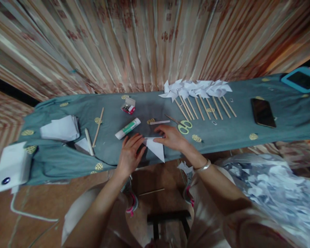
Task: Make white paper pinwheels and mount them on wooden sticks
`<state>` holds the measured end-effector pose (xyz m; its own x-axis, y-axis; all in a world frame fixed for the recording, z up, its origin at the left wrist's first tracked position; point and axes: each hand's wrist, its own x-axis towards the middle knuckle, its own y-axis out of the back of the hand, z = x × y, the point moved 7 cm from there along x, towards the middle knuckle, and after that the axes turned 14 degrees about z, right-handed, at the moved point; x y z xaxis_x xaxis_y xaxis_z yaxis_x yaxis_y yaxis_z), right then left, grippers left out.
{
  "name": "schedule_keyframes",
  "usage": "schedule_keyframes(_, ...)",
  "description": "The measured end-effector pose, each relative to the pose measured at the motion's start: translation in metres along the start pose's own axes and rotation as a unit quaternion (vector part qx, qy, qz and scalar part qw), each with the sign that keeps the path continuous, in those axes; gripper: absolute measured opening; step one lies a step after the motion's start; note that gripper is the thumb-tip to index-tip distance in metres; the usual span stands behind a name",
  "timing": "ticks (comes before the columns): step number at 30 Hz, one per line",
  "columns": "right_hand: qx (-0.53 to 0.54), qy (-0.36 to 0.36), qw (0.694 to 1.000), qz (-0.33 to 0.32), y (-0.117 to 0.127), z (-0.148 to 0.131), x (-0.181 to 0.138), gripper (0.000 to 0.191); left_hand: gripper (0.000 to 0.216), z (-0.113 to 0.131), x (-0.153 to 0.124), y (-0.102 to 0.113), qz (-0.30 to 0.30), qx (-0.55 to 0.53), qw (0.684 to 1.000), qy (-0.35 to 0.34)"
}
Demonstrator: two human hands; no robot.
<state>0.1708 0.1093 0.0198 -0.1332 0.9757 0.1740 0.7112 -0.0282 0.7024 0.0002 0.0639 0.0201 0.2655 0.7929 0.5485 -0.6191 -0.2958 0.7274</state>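
A white paper folded into a triangle (156, 148) lies at the near edge of the table covered in a teal cloth (222, 132). My left hand (130, 153) presses its fingers flat on the paper's left side. My right hand (170, 137) lies on the paper's top edge with fingers stretched along the fold. Just beyond the hands lie a glue stick (127, 128), a thin paper strip (159, 122) and green-handled scissors (182, 125).
A row of several white paper pinwheels on wooden sticks (198, 94) lies at the back right. A phone (262, 112), a blue tablet (302, 80), a small pin box (128, 105), a stack of white paper (60, 128) and loose sticks (98, 126) also lie on the cloth.
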Motion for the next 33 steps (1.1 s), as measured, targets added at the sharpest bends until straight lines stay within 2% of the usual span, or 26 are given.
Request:
schedule_keyframes(2, -0.043, 0.056, 0.997, 0.007, -0.001, -0.008, -0.005, 0.031, 0.031, 0.000, 0.002, -0.003, 0.000, 0.006, 1.000, 0.004)
schedule_keyframes(5, -0.079, 0.096, 0.992, 0.005, -0.004, -0.013, -0.013, 0.026, 0.033, -0.001, 0.005, -0.005, 0.006, 0.008, 1.000, 0.011)
schedule_keyframes(10, -0.077, 0.089, 0.993, -0.008, -0.005, -0.013, -0.017, 0.022, 0.036, -0.007, 0.011, -0.006, 0.023, -0.001, 0.999, 0.032)
schedule_keyframes(14, -0.076, 0.097, 0.992, -0.005, -0.004, -0.015, -0.019, 0.023, 0.039, -0.009, 0.015, -0.007, 0.014, 0.004, 0.999, 0.040)
schedule_keyframes(20, -0.090, 0.114, 0.989, 0.003, -0.005, -0.016, -0.029, 0.045, 0.046, -0.010, 0.017, -0.011, -0.028, 0.030, 0.998, 0.056)
schedule_keyframes(25, -0.088, 0.086, 0.992, -0.027, -0.008, -0.017, -0.033, 0.048, 0.048, -0.012, 0.016, -0.016, -0.044, -0.019, 0.994, 0.094)
schedule_keyframes(33, -0.045, 0.031, 0.998, -0.031, -0.006, -0.014, -0.027, 0.038, 0.054, -0.015, 0.015, -0.018, -0.037, -0.088, 0.984, 0.152)
